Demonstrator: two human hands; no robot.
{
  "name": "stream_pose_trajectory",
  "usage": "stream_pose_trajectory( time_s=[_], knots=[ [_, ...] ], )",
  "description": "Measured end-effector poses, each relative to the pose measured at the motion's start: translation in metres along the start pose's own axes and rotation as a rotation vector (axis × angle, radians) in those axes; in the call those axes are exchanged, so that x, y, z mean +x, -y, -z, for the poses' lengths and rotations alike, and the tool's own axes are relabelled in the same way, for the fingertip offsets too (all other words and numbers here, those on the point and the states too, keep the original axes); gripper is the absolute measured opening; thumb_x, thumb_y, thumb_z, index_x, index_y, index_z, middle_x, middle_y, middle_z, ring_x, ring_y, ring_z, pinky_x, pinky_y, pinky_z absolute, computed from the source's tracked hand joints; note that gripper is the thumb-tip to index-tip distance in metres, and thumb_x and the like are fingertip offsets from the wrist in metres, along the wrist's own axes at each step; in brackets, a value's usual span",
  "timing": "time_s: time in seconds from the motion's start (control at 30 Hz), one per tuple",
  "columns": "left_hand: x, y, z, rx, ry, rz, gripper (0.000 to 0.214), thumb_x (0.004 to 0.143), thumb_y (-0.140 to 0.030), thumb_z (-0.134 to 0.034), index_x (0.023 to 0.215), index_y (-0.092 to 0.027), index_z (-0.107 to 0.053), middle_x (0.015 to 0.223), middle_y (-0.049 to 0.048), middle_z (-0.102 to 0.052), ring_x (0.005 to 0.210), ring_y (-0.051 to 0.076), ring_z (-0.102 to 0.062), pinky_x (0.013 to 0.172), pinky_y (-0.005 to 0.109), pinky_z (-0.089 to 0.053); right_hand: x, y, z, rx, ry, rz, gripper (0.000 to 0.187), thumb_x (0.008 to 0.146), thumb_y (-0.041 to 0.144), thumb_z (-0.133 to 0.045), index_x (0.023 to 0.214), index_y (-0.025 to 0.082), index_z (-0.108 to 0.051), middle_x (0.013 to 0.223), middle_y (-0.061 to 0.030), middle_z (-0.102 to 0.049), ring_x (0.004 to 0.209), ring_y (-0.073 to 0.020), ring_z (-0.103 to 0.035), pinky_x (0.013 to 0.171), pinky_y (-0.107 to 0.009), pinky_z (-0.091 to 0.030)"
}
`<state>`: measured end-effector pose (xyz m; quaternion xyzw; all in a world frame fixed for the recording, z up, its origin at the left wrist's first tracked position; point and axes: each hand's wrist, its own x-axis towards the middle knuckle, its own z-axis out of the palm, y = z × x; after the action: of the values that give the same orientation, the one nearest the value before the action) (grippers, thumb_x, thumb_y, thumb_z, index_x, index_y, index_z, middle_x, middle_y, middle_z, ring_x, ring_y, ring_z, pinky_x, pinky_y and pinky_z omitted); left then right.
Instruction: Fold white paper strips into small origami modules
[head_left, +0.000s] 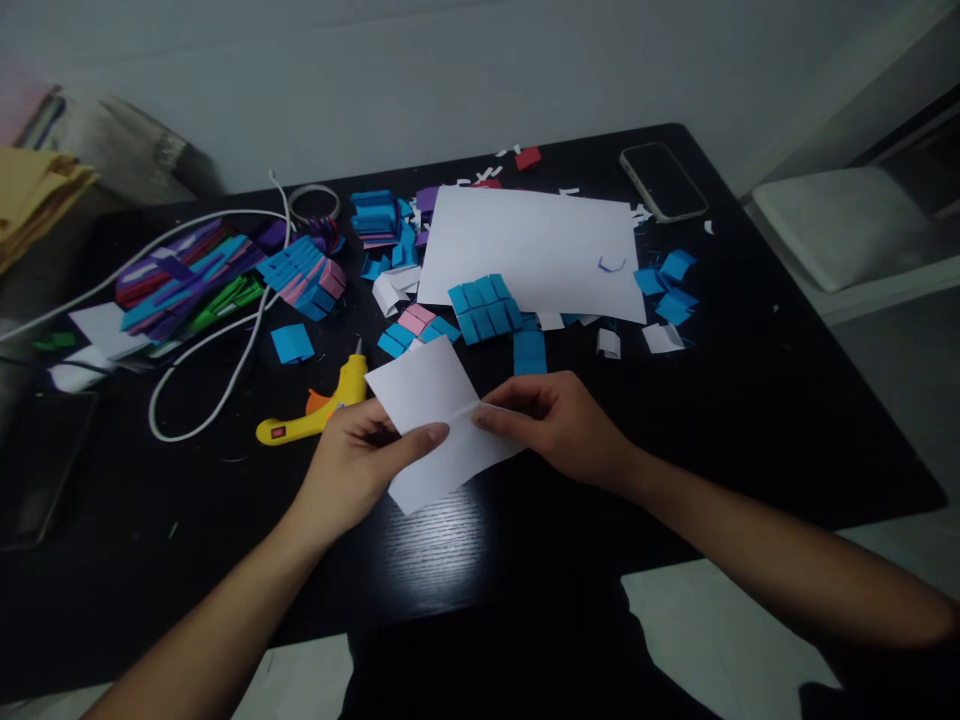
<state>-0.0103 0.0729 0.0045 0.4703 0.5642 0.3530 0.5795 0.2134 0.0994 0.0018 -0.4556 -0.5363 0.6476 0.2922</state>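
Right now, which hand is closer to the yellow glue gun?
Left. The left hand, holding the white paper, is just beside the yellow glue gun; the right hand is farther off, gripping the paper's other side.

White paper sheet, one: plain, angular, faintly creased; held aslant between left hand and right hand, above the tabletop.

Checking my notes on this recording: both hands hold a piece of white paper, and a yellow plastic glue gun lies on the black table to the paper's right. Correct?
Not quite: the yellow plastic glue gun lies to the left of the white paper, as the head view shows. The rest stands.
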Motion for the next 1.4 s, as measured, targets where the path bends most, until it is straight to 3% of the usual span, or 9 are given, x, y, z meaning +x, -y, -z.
stream_pose_trajectory(
  time_s=[0.27, 0.43, 0.63, 0.8, 0.87, 0.97, 1.1, 1.3, 1.4],
  knots=[
    [-0.003, 0.004, -0.004, 0.087, -0.024, -0.033, 0.027, 0.075, -0.034, -0.086, 0.095, -0.018, -0.077, 0.087, 0.0044, -0.080, 0.074, 0.022, -0.075, 0.062, 0.027, -0.061, -0.002, -0.006, -0.006, -0.069, 0.018, 0.067, 0.016, 0.083, 0.035, -0.080, 0.089, 0.019, -0.080, 0.087, -0.0029, -0.079, 0.082, -0.0174, -0.072, 0.072, -0.028, -0.056],
    [-0.008, 0.006, -0.012, 0.154, -0.143, -0.108, 0.022, 0.076, -0.033, -0.085, 0.089, -0.018, -0.075, 0.082, 0.0028, -0.078, 0.071, 0.019, -0.072, 0.060, 0.024, -0.058, -0.006, -0.008, -0.012, -0.102, -0.107, 0.168, 0.014, 0.083, 0.030, -0.082, 0.089, 0.019, -0.075, 0.087, -0.0017, -0.077, 0.079, -0.0163, -0.073, 0.071, -0.027, -0.057],
    [-0.018, 0.010, -0.016, 0.325, -0.211, -0.280, 0.017, 0.081, -0.032, -0.082, 0.075, -0.018, -0.073, 0.066, -0.0005, -0.071, 0.055, 0.013, -0.062, 0.050, 0.022, -0.051, -0.014, -0.008, -0.013, -0.256, -0.171, 0.424, 0.005, 0.089, 0.024, -0.077, 0.092, 0.021, -0.074, 0.087, -0.0004, -0.078, 0.077, -0.0139, -0.074, 0.072, -0.025, -0.058],
    [-0.020, 0.008, -0.015, 0.441, -0.178, -0.496, 0.002, 0.084, -0.021, -0.079, 0.084, -0.022, -0.076, 0.078, 0.0007, -0.076, 0.065, 0.015, -0.070, 0.063, 0.025, -0.059, -0.018, -0.007, -0.014, -0.331, -0.191, 0.586, 0.004, 0.090, 0.020, -0.074, 0.094, 0.019, -0.073, 0.090, -0.0037, -0.080, 0.081, -0.0151, -0.076, 0.075, -0.025, -0.061],
    [-0.018, 0.008, -0.014, 0.443, -0.132, -0.588, 0.007, 0.084, -0.018, -0.078, 0.090, -0.022, -0.077, 0.083, 0.0021, -0.078, 0.070, 0.017, -0.073, 0.067, 0.027, -0.061, -0.018, -0.008, -0.014, -0.315, -0.183, 0.638, 0.005, 0.090, 0.019, -0.074, 0.095, 0.019, -0.073, 0.090, -0.0045, -0.080, 0.081, -0.0155, -0.076, 0.074, -0.026, -0.061],
    [-0.016, 0.011, -0.013, 0.438, -0.120, -0.678, 0.009, 0.082, -0.014, -0.079, 0.088, -0.021, -0.076, 0.079, 0.0011, -0.076, 0.065, 0.015, -0.071, 0.060, 0.024, -0.059, -0.017, -0.009, -0.014, -0.294, -0.188, 0.688, 0.006, 0.088, 0.015, -0.074, 0.093, 0.016, -0.072, 0.086, -0.0056, -0.079, 0.076, -0.0148, -0.075, 0.070, -0.025, -0.061],
    [-0.016, 0.015, -0.013, 0.438, -0.187, -0.695, 0.009, 0.080, -0.015, -0.081, 0.080, -0.019, -0.073, 0.069, -0.0015, -0.072, 0.054, 0.012, -0.066, 0.050, 0.021, -0.054, -0.018, -0.009, -0.016, -0.292, -0.167, 0.685, 0.005, 0.088, 0.012, -0.071, 0.093, 0.012, -0.071, 0.085, -0.0084, -0.077, 0.077, -0.0146, -0.074, 0.070, -0.024, -0.060],
    [-0.021, 0.016, -0.013, 0.414, -0.164, -0.620, 0.007, 0.083, -0.014, -0.079, 0.086, -0.020, -0.075, 0.078, 0.0003, -0.075, 0.065, 0.013, -0.070, 0.060, 0.022, -0.058, -0.021, -0.010, -0.019, -0.333, -0.186, 0.739, 0.005, 0.092, 0.011, -0.067, 0.097, 0.011, -0.068, 0.089, -0.0103, -0.076, 0.081, -0.0149, -0.073, 0.073, -0.025, -0.059],
    [-0.022, 0.019, -0.012, 0.388, -0.198, -0.596, 0.006, 0.081, -0.016, -0.080, 0.084, -0.019, -0.076, 0.077, 0.0008, -0.075, 0.063, 0.014, -0.069, 0.059, 0.024, -0.057, -0.020, -0.008, -0.017, -0.315, -0.177, 0.685, 0.004, 0.092, 0.013, -0.067, 0.095, 0.011, -0.069, 0.087, -0.0093, -0.076, 0.078, -0.0147, -0.072, 0.070, -0.026, -0.058]
  ],
)
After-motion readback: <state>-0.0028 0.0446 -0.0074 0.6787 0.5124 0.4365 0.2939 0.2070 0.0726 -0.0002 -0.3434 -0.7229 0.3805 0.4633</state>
